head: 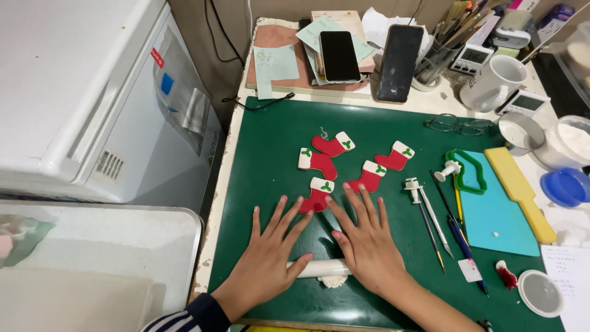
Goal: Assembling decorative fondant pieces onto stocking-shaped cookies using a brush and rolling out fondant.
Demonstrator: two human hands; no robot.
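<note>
Rolling pin ends hidden under palms — white lump partly covered.

Head view — steeply downward (close overhead)

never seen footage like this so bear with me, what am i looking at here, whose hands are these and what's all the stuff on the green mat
This is one picture from a camera worn on a person's head, looking down at their own two bare hands. There is no machine. The left hand and right hand lie flat, fingers spread, pressing on a white rolling pin with a small lump of white paste under it. Neither hand grips anything. They work on a green mat. Above the fingers lie five red stocking shapes with white cuffs and green leaves. To the right are thin modelling tools, a green cutter, a turquoise sheet and a yellow scraper. Two phones sit at the back.
</note>
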